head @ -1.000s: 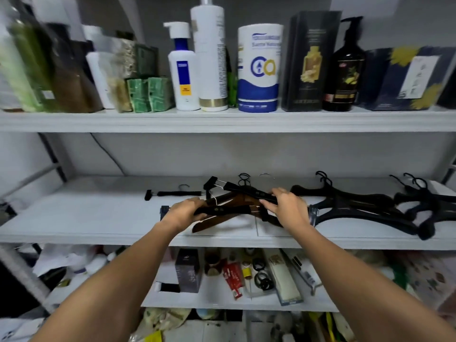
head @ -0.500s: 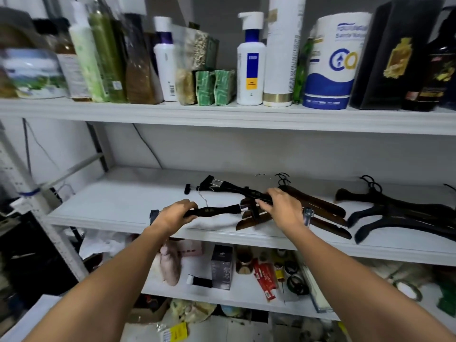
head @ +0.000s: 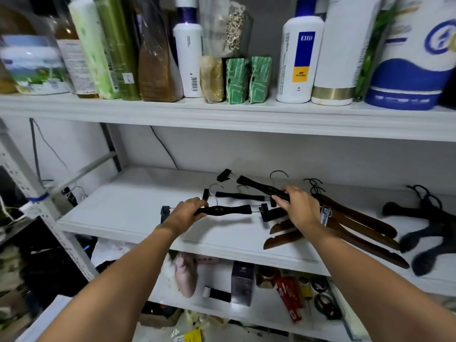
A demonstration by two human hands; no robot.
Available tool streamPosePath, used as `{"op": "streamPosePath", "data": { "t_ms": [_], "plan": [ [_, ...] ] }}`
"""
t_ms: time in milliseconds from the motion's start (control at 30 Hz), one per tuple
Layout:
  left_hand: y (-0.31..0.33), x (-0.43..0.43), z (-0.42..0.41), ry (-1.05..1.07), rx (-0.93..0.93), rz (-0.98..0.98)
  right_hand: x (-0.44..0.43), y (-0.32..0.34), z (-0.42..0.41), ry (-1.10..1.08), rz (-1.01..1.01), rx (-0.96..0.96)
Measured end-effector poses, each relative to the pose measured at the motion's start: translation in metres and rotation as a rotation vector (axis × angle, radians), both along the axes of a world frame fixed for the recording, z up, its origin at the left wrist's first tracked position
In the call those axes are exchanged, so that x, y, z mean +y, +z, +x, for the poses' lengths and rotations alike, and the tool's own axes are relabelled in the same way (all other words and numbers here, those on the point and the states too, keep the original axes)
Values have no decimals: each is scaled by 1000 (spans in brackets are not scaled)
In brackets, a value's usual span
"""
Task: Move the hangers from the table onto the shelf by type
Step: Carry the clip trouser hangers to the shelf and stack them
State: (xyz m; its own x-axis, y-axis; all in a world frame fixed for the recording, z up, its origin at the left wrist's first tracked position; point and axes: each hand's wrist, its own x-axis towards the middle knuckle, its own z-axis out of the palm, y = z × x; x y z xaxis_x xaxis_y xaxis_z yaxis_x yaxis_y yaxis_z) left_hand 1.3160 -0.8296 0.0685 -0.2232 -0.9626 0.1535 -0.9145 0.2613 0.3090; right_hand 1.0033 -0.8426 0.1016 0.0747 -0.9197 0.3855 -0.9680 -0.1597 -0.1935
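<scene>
1. The middle shelf of a white rack carries all the hangers in view, laid in groups from the centre out to the right.
2. The left hand grips the near clip hanger, a black bar with a metal hook and a clip at each end. Its fingers are curled round the left part of the bar.
3. That hanger lies level, parallel to the shelf's front edge, and its shadow falls on the shelf just below it.
4. The right hand grips the angled clip hanger. Its fingers are wrapped over the bar's right end, while the left clip points up and back toward the wall.
5. A third clip hanger lies flat on the shelf between the two held ones, with no hand on it.
6. The brown wooden hangers lie stacked just right of the right hand, their tips fanning toward the shelf's front edge.
7. The black hangers, blurred, lie further right, near the wooden ones.
8. The top shelf holds bottles, green packets and a white bottle with a blue label.
9. The lower shelf holds small boxes and rolls of tape.
</scene>
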Motion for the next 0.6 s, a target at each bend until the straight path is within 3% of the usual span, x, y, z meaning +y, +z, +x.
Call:
{"op": "streamPosePath", "data": {
  "t_ms": [233,600],
  "plan": [
    [-20,-76,-5,-45,-53,82,-53,-12,-1,-37,79,-27],
    [-58,-156,-16,-141,39,175,-117,-38,-21,-64,107,-126]
  ]
}}
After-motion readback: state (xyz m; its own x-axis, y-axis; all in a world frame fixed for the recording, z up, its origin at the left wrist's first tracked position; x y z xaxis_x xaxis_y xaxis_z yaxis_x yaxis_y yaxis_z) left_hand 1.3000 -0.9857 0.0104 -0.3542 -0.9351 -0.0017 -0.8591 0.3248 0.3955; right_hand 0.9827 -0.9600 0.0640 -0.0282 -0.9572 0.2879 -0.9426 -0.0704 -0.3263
